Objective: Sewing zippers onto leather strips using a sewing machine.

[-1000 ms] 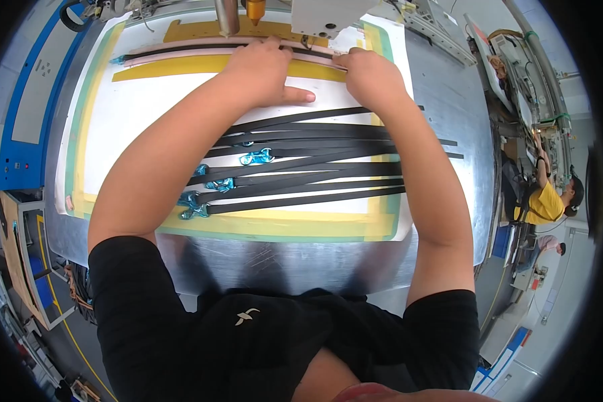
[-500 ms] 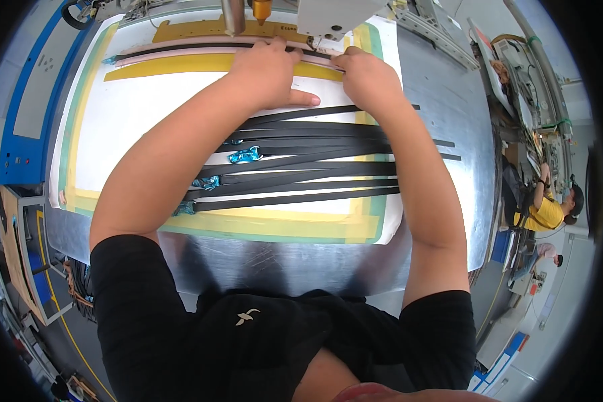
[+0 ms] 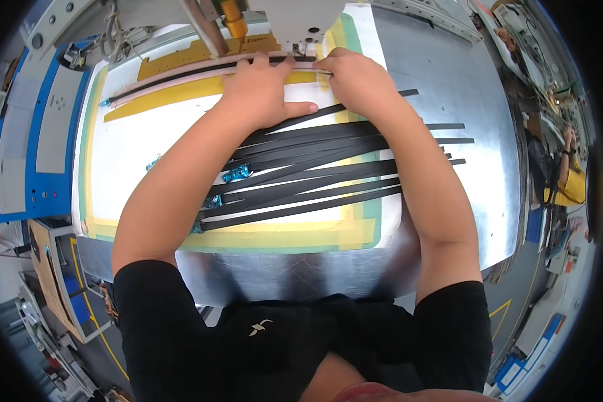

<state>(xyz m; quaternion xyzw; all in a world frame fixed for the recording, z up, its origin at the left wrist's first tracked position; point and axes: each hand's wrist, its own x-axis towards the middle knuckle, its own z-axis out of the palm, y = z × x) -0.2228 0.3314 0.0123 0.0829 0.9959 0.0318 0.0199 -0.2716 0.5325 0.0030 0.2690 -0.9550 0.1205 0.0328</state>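
Note:
A long black strap (image 3: 174, 81) lies in a pale pink channel (image 3: 181, 86) beneath the sewing machine head (image 3: 301, 20). My left hand (image 3: 256, 90) presses down on this strap just left of the needle area, fingers apart and thumb stretched out to the right. At the strap's right end, my right hand (image 3: 360, 82) is closed in a pinch by the channel; the fingertips are partly hidden. Several more black straps (image 3: 315, 153) lie loosely side by side below my hands, partly covered by my forearms. Blue-wrapped pieces (image 3: 236, 173) sit at their left ends.
A yellow template plate (image 3: 201, 55) lies behind the channel, a yellow strip (image 3: 161, 98) in front. White sheeting with taped borders (image 3: 301, 234) covers part of the metal table (image 3: 442, 74). A blue machine cabinet (image 3: 27, 147) stands left. Another person (image 3: 573, 181) works far right.
My view has shifted and tilted, so the table looks turned. The fingers of my left hand are spread wider on the strap. My right hand stays pinched at the strap's right end.

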